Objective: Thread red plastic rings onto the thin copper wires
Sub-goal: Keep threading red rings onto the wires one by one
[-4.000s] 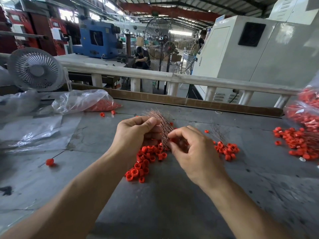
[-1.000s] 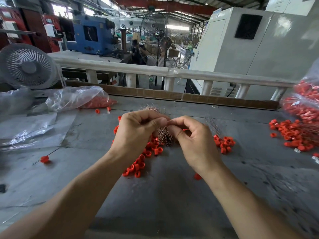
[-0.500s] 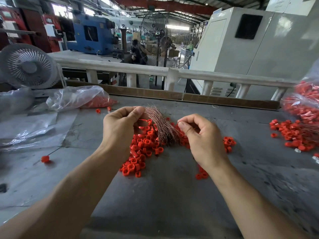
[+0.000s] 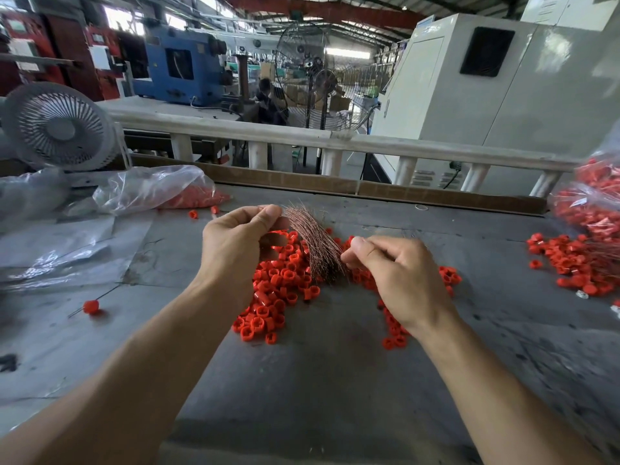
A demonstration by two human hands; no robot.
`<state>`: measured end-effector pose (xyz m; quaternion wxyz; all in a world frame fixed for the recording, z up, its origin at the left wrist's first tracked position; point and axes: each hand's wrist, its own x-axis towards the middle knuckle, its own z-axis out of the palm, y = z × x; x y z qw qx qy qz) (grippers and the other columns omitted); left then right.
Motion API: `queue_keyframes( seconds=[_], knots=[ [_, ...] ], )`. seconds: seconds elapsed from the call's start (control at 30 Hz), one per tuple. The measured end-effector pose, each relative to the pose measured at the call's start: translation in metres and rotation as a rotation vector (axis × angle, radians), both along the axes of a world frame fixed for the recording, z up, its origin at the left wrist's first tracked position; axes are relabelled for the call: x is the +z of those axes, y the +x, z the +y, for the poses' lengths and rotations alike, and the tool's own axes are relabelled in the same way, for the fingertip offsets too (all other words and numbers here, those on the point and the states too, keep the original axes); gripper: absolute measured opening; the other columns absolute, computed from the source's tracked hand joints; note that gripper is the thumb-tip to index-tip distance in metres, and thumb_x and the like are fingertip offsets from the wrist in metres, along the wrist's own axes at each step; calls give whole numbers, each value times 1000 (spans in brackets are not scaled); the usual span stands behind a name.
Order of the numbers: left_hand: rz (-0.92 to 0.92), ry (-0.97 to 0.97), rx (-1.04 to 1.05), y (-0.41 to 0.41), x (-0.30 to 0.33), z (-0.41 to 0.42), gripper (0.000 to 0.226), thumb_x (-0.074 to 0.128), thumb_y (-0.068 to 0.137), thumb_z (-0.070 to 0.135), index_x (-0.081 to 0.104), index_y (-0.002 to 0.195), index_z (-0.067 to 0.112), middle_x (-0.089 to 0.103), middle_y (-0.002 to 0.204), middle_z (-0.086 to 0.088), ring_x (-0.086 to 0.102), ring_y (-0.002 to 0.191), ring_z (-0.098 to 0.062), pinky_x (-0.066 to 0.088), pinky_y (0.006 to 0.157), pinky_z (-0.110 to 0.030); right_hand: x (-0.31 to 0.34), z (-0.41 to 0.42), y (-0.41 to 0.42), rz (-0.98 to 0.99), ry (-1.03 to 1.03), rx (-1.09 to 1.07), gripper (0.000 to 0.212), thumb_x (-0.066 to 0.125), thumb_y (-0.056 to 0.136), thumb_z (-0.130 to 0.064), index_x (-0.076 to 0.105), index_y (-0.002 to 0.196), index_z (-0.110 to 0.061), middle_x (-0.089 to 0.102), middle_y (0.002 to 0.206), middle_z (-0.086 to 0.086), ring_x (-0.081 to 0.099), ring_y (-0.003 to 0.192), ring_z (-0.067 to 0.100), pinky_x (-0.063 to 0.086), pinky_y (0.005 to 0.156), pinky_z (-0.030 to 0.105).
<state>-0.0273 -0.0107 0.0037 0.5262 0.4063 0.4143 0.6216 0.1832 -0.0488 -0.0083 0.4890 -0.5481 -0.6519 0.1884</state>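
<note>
Grey tabletop carries, toward its far edge at centre, the left hand pinching a single thin wire at its fingertips beside the copper wire bundle, which rests on the red rings. The right hand pinches at the bundle's right side. Risk: fine strands may tangle or slip; any ring in the right fingers is hidden.
</note>
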Motion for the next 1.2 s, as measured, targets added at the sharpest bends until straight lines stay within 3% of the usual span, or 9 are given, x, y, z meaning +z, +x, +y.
queue_keyframes(
  seconds=[0.07,0.13,0.27,0.4,0.53,0.7,0.83,0.97,1.2],
  knots=[
    [58,-6,-84,3,-1,0,8,71,94,13,73,95,5,77,84,-9,65,60,-12,51,51,-23,4,-2,-1,121,-36,66,39,54,106,-33,82,81,-21,79,81,-11,74,84,2,53,79,14],
    [141,-1,-154,6,-4,0,10,71,94,14,73,93,4,77,85,-9,64,59,-12,50,50,-22,6,-4,-1,110,-67,89,41,54,106,-38,83,82,-21,79,81,-11,74,84,2,53,79,14],
    [375,90,-216,13,-10,-2,10,74,93,14,76,84,9,78,81,-7,62,56,-10,49,50,-20,4,-6,-3,-272,-30,41,20,67,96,-45,80,92,-31,75,82,-18,68,81,-1,50,76,23],
    [470,164,-212,17,-14,-4,9,78,89,16,80,81,21,79,82,-4,64,57,-10,50,51,-21,3,-5,-5,-433,28,-35,13,73,91,-44,79,99,-35,76,81,-13,68,78,6,52,78,30],
    [414,157,-214,17,-12,-6,5,80,86,15,81,83,18,79,81,-6,68,58,-11,50,49,-21,-3,-4,-10,-147,-43,18,5,78,90,-28,79,93,-31,75,77,-19,68,71,-3,50,63,18],
    [338,161,-248,19,-8,-9,9,79,86,10,81,80,17,78,81,-10,71,59,-15,53,49,-22,-9,-1,-18,77,-105,21,10,81,88,-21,74,90,-29,77,78,-15,74,76,8,54,67,25],
    [359,187,-257,21,-8,-10,9,78,86,9,80,82,16,77,78,-9,68,59,-14,53,50,-23,-8,-3,-19,104,-102,15,11,82,87,-20,74,92,-25,77,78,-9,73,77,17,52,65,28],
    [458,186,-109,15,-10,-5,2,77,90,14,78,88,14,78,80,-6,64,59,-11,50,52,-23,-7,-1,-16,50,-77,-59,12,77,89,-14,75,86,-25,74,72,-4,68,67,10,47,59,18],
    [657,269,-42,14,-13,-4,10,74,93,15,76,84,19,76,76,1,62,56,-5,46,53,-15,-9,0,-14,5,-108,-84,10,78,88,-14,77,83,-22,72,68,-4,61,61,4,43,57,17]
  ],
)
